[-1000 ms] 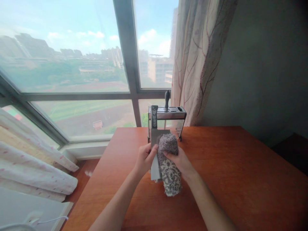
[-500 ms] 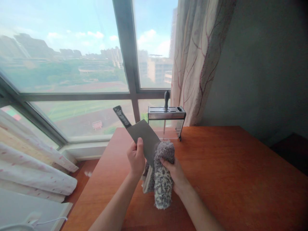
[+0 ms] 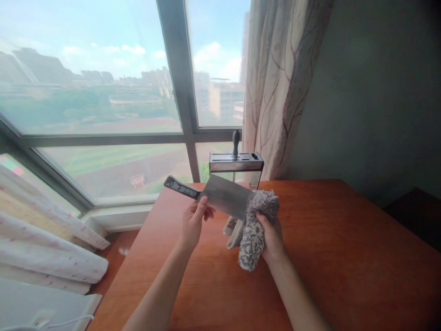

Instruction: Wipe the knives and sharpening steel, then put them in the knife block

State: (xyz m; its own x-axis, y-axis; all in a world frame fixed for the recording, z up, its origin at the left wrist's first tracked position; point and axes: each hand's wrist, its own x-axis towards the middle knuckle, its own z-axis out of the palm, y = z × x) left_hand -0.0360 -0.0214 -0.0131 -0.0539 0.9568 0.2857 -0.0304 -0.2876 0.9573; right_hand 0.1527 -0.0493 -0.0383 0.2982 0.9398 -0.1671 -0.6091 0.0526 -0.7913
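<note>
A cleaver [image 3: 225, 195] with a broad grey blade and a dark patterned handle is held above the table, its handle pointing left. My left hand [image 3: 195, 221] pinches the blade close to the handle, thumb on the near face. In my right hand [image 3: 274, 236] is a fluffy grey-and-cream cloth [image 3: 258, 225], folded over the blade's right end. That end of the blade is hidden by the cloth. Another fold of the cloth hangs behind the blade, below its lower edge.
A reddish-brown wooden table [image 3: 330, 257] spreads beneath my hands. Near its far edge stands a clear-sided box-shaped device [image 3: 237, 162] with a metal top and an upright dark knob. Beyond are a window [image 3: 103, 92] and a patterned curtain [image 3: 272, 82].
The cleaver has turned from steeply slanted to nearly level. The cloth and my right hand have moved right and up, toward the blade's end. My left hand has stayed near the handle.
</note>
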